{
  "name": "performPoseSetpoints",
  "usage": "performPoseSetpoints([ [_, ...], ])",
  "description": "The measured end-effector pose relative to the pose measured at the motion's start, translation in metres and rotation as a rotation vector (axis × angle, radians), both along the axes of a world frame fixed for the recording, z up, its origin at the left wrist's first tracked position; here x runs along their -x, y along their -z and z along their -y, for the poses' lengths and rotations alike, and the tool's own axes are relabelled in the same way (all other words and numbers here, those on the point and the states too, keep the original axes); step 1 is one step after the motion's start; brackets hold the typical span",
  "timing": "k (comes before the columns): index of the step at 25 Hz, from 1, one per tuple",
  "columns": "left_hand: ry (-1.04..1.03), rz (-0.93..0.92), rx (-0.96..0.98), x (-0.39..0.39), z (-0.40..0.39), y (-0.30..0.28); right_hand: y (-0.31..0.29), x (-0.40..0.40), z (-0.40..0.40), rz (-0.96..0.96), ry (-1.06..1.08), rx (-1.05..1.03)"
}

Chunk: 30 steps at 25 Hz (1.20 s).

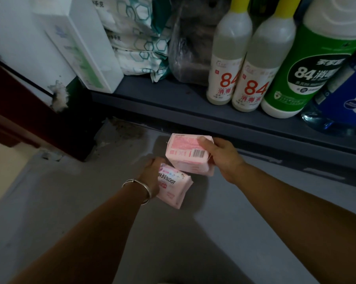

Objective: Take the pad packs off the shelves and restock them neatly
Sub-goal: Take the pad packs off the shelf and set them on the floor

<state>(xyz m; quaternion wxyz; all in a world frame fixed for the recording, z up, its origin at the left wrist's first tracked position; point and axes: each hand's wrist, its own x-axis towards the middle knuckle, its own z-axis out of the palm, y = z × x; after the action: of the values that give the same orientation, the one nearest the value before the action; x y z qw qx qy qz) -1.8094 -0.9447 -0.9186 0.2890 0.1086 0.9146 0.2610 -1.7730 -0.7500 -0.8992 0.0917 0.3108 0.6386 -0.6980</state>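
**Stock check: two pad packs in hand, off the shelf, restock pending**

Item 1: pink pad pack, barcode side up (188,155), centre of the frame. Held by the right hand (222,158), thumb on top and fingers curled under its right edge.

Item 2: pink pad pack, printed face up (173,186), just below and left of item 1, overlapped by it at one corner. Gripped by the left hand (152,174), fingers wrapped round its left side; a metal bangle (139,188) sits on that wrist.

Location: both packs are held over the grey floor (70,201), in front of and below the dark shelf (162,97) that crosses the upper half of the frame.

Shelf contents: white box (86,48) upper left, patterned soft packs (136,42) beside it, a clear bag (189,48), two bottles marked 84 (242,64), a green-labelled jug (308,64), a blue pack (349,89) at the right edge.

Status: removal looks done for these two; no pink packs show on the visible shelf, though the dim light may hide some. Left to do, by my reading: set both back, squared and aligned
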Motion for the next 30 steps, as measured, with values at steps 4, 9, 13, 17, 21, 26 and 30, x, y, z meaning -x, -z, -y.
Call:
performPoseSetpoints([
  [4, -0.148, 0.104, -0.06, 0.0, -0.007, 0.002, 0.01, 0.009, 0.015, 0.049, -0.177, -0.119],
  [9, -0.146, 0.165, 0.012, -0.003, -0.015, 0.006, 0.007, 0.005, 0.013, 0.061, -0.238, -0.206],
  [13, -0.092, 0.124, 0.087, -0.006, -0.021, -0.003, -0.01, -0.006, 0.005, 0.114, -0.369, -0.389],
  [17, -0.006, 0.057, 0.147, -0.008, -0.028, -0.021, -0.03, -0.014, 0.001, 0.103, -0.589, -0.647],
  [21, 0.188, -0.026, 0.186, 0.006, -0.044, -0.078, -0.08, -0.016, -0.01, 0.076, -0.722, -0.916],
  [26, 0.276, -0.25, 0.054, 0.006, -0.068, -0.183, -0.186, -0.025, -0.022, -0.07, -0.671, -1.206],
  [30, 0.282, -0.414, -0.05, -0.004, -0.078, -0.263, -0.273, -0.045, -0.033, -0.131, -0.581, -1.316],
])
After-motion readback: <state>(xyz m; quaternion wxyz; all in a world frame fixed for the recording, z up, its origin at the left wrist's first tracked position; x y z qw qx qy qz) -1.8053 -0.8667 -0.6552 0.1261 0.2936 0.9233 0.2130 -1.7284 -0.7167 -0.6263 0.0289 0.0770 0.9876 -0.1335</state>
